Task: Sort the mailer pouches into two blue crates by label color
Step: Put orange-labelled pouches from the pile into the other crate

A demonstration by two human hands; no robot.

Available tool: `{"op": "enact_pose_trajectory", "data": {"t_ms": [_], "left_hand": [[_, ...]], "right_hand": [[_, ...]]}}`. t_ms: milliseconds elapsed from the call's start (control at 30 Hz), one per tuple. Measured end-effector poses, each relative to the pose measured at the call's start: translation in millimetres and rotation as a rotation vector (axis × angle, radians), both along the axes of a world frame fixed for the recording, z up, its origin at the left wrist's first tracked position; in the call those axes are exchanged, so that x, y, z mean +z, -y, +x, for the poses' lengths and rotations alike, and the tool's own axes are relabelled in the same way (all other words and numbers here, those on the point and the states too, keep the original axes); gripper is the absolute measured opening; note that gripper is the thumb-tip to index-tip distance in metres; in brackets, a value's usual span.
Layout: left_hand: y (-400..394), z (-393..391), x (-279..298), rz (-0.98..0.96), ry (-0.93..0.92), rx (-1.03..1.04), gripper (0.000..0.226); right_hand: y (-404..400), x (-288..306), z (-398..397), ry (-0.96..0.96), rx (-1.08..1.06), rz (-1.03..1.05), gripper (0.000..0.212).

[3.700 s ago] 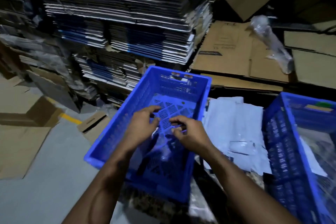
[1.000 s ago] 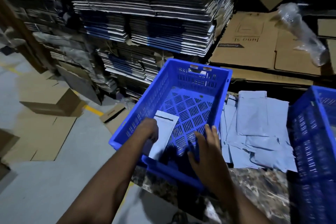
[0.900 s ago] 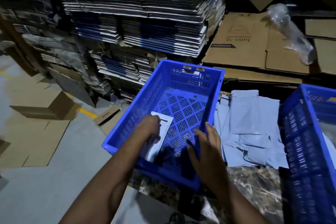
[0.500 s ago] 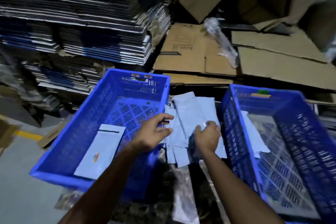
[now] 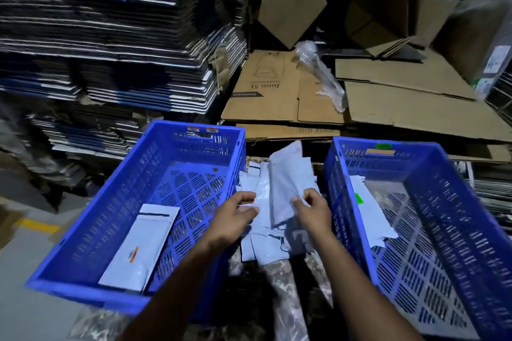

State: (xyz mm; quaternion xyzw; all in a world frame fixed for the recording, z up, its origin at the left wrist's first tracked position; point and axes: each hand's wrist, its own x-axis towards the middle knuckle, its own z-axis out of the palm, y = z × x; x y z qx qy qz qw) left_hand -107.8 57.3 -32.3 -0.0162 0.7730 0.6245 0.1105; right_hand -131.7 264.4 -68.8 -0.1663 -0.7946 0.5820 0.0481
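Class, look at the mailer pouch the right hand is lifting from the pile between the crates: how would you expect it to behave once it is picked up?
The pouch probably flops: it already bends above the right hand. It looks thin and flat, so likely light. Its faint sheen suggests it may slip.

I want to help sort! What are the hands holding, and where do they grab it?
The right hand pinches a mailer pouch at its lower edge, lifting it off the pile. The left hand holds nothing.
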Motion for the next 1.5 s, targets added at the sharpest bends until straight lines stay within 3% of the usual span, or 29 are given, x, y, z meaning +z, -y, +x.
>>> {"op": "enact_pose_trajectory", "data": {"t_ms": [67, 167, 267, 400, 500, 633, 700, 800, 900, 967, 1033, 1133, 1200, 1500], "left_hand": [[-10.6, 0.8, 2.9, 0.125, 0.112, 0.071, 0.032], [-26.4, 1.9, 15.0, 0.34, 0.165, 0.063, 0.036], [-39.0, 9.4, 32.9, 0.451, 0.036, 0.044, 0.033], [-48.5, 15.4, 45.4, 0.384, -0.155, 0.07, 0.029], [-45.0, 14.9, 48.9, 0.165, -0.397, 0.003, 0.039], [-44.7, 19.9, 54.3, 0.006, -0.564, 0.021, 0.04], [-43.0, 25.7, 55.6, 0.083, -0.529, 0.012, 0.035], [-43.7, 38.6, 59.5, 0.38, -0.278, 0.074, 0.021], [-44.3, 51.9, 57.8, 0.537, -0.102, 0.073, 0.03], [-43.1, 59.7, 61.1, 0.509, -0.104, 0.021, 0.03], [-42.0, 63.1, 62.7, 0.423, -0.17, -0.014, 0.042], [-40.4, 63.8, 63.1, 0.351, -0.245, -0.003, 0.05], [-40.3, 66.5, 65.2, 0.307, -0.291, 0.012, 0.05], [-12.2, 71.6, 61.0, 0.247, -0.251, 0.093, 0.049]], "right_hand": [[-12.2, 14.8, 23.4, 0.0, 0.169, -0.202, 0.036], [-29.7, 29.4, 58.4, 0.0, 0.334, -0.333, 0.071], [-38.3, 41.1, 83.3, -0.041, 0.392, -0.357, 0.049], [-42.7, 56.3, 83.6, -0.137, 0.367, -0.155, 0.046], [-43.7, 73.5, 78.0, -0.3, 0.311, -0.044, 0.033], [-40.1, 89.0, 74.6, -0.345, 0.265, -0.194, 0.034], [-35.7, 92.3, 75.1, -0.317, 0.243, -0.3, 0.037], [-32.8, 90.4, 75.4, -0.316, 0.212, -0.343, 0.029], [-34.2, 93.1, 77.0, -0.315, 0.237, -0.443, 0.026], [-39.2, 99.0, 81.2, -0.309, 0.3, -0.467, 0.024], [-42.3, 103.1, 87.3, -0.313, 0.401, -0.366, 0.026], [-41.6, 96.6, 92.2, -0.302, 0.501, -0.253, 0.058], [-37.8, 91.7, 93.9, -0.294, 0.48, -0.25, 0.069], [-10.4, 90.5, 87.0, -0.275, 0.497, -0.151, 0.07]]}}
